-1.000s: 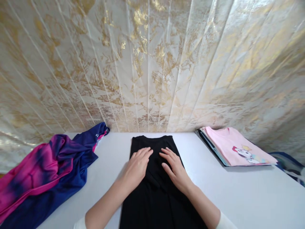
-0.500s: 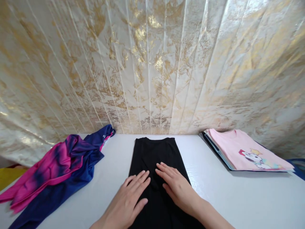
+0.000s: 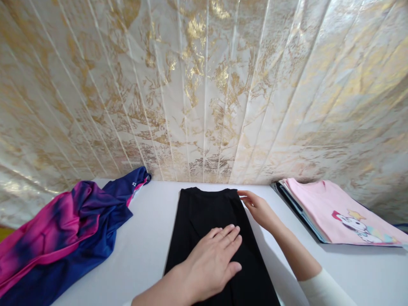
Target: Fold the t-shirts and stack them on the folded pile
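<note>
A long black garment [image 3: 208,212], folded narrow with its neckline at the far end, lies flat on the white table [image 3: 143,238]. My left hand [image 3: 216,255] rests palm down across its middle, fingers stretched out. At the garment's far right corner is my right hand [image 3: 256,207], its fingers pointing left and slightly apart. One fingertip touches the corner edge; no firm hold shows. The near end of the garment runs out of view below.
On the left lies a crumpled pink and navy garment [image 3: 76,229]. A stack of folded clothes, topped by a pink shirt [image 3: 331,204] with a cartoon print, sits at the right. Behind the table hangs a gold-patterned curtain [image 3: 204,97].
My right hand has moved from the garment's middle up to its far right corner. My left hand has slid rightward across the black cloth. The camera view has shifted slightly.
</note>
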A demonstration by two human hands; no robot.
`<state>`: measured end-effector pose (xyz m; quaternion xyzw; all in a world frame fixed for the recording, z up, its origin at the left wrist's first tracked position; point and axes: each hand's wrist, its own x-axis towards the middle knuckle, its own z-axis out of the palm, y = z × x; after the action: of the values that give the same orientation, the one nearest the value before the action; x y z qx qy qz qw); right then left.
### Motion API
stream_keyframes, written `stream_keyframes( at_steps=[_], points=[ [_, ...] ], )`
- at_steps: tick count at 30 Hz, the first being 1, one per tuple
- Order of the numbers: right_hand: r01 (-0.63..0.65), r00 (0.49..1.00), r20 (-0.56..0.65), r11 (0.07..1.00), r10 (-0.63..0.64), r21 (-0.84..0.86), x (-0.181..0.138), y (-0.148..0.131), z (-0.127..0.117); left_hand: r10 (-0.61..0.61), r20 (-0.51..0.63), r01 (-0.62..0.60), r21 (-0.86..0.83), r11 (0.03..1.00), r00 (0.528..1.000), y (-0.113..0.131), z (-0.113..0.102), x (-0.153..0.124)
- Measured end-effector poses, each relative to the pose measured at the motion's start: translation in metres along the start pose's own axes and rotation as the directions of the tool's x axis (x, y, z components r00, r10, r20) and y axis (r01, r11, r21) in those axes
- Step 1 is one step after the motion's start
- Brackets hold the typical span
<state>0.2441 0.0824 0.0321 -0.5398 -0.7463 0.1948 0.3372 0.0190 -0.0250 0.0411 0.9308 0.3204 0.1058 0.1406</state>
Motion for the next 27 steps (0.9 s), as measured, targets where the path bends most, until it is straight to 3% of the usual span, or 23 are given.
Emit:
stream_keyframes(
  at_steps=[4, 7, 13, 21, 27],
  points=[
    [-0.009, 0.999, -0.040, 0.999, 0.010, 0.047, 0.029, 0.010, 0.013, 0.026, 0.032, -0.026, -0.014, 1.000, 0.999, -0.007, 0.019, 0.010],
    [-0.012, 1.000, 0.005, 0.995, 0.012, 0.102, 0.045, 0.009, 0.030, 0.047, 0.048, -0.047, 0.004, 0.999, 0.998, -0.011, 0.031, 0.011],
    [-0.037, 0.999, 0.019, 0.978, 0.034, 0.204, 0.053, 0.017, 0.049, 0.044, 0.052, -0.043, -0.018, 0.999, 0.998, -0.012, 0.038, 0.012],
    [-0.131, 0.980, -0.087, 0.910, 0.179, 0.394, 0.051, 0.045, 0.007, -0.019, 0.072, 0.026, -0.093, 0.995, 0.997, -0.011, 0.008, 0.019],
    [-0.155, 0.987, 0.041, 0.877, 0.153, 0.455, 0.050, 0.025, 0.017, -0.072, 0.043, 0.077, -0.130, 0.988, 0.996, -0.025, -0.006, 0.027]
  ],
)
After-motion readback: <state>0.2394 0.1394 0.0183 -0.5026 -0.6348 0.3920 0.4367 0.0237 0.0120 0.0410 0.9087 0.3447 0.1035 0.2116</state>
